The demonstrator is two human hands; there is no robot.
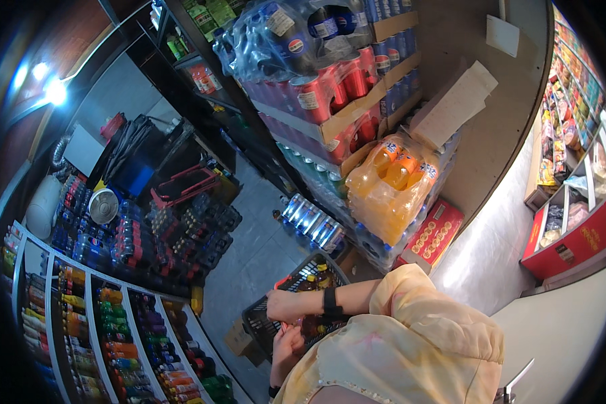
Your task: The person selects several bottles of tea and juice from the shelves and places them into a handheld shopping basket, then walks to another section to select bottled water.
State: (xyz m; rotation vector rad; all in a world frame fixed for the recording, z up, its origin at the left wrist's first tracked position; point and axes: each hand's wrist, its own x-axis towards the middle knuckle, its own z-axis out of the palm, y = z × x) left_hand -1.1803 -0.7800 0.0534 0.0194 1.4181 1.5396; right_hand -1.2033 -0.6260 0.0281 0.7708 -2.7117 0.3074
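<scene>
A black plastic shopping basket (255, 323) with a red handle (283, 282) is in front of my body. Several bottles with yellow caps (319, 276) lie inside it. My right hand (284, 304), with a black band on its wrist, is closed around the handle over the basket. Just below it, my left hand (289, 343) is also closed at the handle, near the basket's side. My forearm and sleeve hide part of the basket and its contents.
Shrink-wrapped orange soda bottles (391, 187) and stacked red can trays (328, 101) stand ahead. A pack of cans (313, 222) sits on the floor. Sloping drink racks (126, 333) line the left, with bottle packs (131, 237) behind. Cardboard boxes (240, 337) lie beside the basket.
</scene>
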